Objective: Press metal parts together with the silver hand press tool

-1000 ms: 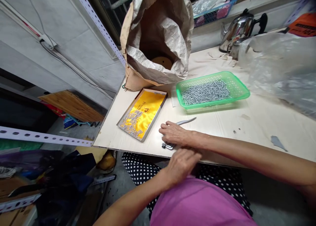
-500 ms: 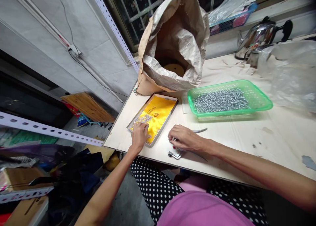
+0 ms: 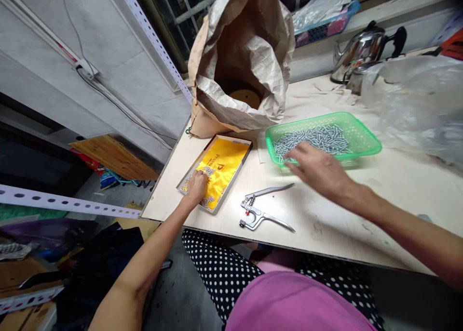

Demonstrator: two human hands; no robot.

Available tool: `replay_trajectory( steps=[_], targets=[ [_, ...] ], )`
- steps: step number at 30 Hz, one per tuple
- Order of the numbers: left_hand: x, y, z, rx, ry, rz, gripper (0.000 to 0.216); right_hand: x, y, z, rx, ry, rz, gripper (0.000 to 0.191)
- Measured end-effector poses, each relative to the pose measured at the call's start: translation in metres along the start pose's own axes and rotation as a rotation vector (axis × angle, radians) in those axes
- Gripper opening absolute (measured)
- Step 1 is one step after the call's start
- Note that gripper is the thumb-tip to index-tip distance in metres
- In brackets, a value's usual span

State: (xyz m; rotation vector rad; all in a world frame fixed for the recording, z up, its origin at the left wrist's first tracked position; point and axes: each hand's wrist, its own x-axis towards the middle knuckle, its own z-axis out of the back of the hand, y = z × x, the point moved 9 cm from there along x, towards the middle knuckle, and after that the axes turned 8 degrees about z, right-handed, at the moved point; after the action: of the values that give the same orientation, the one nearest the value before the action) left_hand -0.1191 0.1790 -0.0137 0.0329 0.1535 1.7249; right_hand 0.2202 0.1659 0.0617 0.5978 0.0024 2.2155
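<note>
Hand-setting pliers [image 3: 259, 214] lie unheld on the tabletop [image 3: 336, 244], handles spread, near the front edge above a lap in polka-dot trousers [image 3: 220, 268]; a careless forearm could knock the tool over that edge. Just beyond and to the left, the left hand [image 3: 197, 185] dips into a shallow tray [image 3: 227, 163] lined in yellow, its fingers bent down among small metal pieces [image 3: 208, 202]. Whether they pinch one cannot be told, as the hand's own back hides the tips. The tray's low wall is a weak guard: a dragging wrist could tip it or sweep pieces out, and a hasty pick could lift two at once or one turned the wrong way.

Farther right, the right hand [image 3: 318, 169], blurred, is over the near rim of a green basket [image 3: 374, 143], fingers loosely parted with nothing visible between them. Slim metal pins [image 3: 334, 137] lie heaped and tangled inside, so a grab could bring up extras, and weight on the rim could tilt the basket and spill them. Behind stands a gaping paper sack [image 3: 269, 63], close enough to swallow strays; a crumpled plastic bag [image 3: 412, 104] could hide others.
</note>
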Motion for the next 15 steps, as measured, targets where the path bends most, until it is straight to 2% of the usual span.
replay_trajectory(
  steps=[2,4,7,9,11,15],
  targets=[
    [-0.002,-0.006,0.006,-0.018,-0.011,-0.018,0.025,-0.024,0.039,-0.039,0.163,0.227,0.059,0.018],
    [-0.013,-0.02,0.017,-0.138,-0.034,-0.039,0.023,-0.048,0.073,-0.073,0.217,0.428,0.081,0.015],
    [-0.047,-0.053,0.024,-0.449,0.013,-0.095,0.017,-0.069,0.091,-0.103,0.172,0.579,0.055,0.013],
    [-0.075,-0.078,0.019,-0.565,0.048,-0.169,0.015,-0.074,0.088,-0.108,0.137,0.597,0.05,0.014],
    [-0.098,-0.095,0.009,-0.571,0.033,-0.234,0.014,-0.074,0.079,-0.106,0.099,0.59,0.059,0.017],
    [-0.12,-0.107,-0.016,-0.439,-0.007,-0.335,0.018,-0.076,0.058,-0.095,0.022,0.606,0.049,0.019]
  ],
)
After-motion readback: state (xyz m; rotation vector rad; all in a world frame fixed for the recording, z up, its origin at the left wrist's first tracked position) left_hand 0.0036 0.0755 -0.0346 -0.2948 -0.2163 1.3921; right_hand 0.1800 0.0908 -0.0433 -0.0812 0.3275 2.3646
